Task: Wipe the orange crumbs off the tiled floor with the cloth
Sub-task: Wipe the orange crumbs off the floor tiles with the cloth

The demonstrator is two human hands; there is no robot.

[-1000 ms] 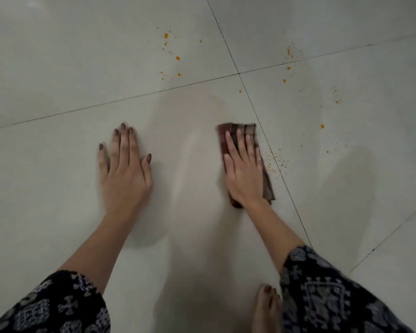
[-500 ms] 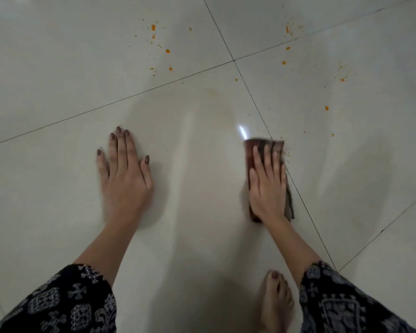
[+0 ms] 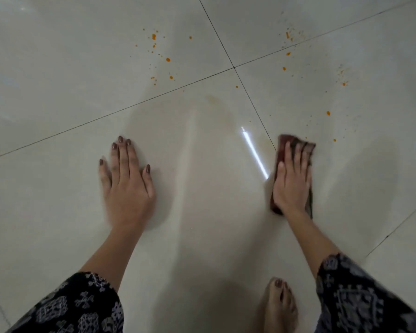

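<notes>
My right hand (image 3: 292, 181) lies flat on a folded dark red checked cloth (image 3: 285, 143), pressing it onto the pale tiled floor (image 3: 202, 236) just right of a grout line. My left hand (image 3: 126, 186) rests palm down on the bare tile, fingers spread, holding nothing. Orange crumbs (image 3: 160, 56) are scattered on the far left tile. Other orange crumbs (image 3: 287, 54) lie near the tile crossing, and a few more (image 3: 328, 113) dot the tile ahead of the cloth, with one (image 3: 334, 140) close to its right corner.
Dark grout lines cross at the far middle (image 3: 234, 67). A bare foot (image 3: 280, 306) stands near the bottom edge, below my right arm. Patterned dark sleeves cover both forearms. A bright light streak (image 3: 253, 151) reflects off the tile left of the cloth.
My right hand has slid the cloth to the right, across the grout line onto the right tile. The fine crumbs beside that line are gone. My left hand has stayed planted.
</notes>
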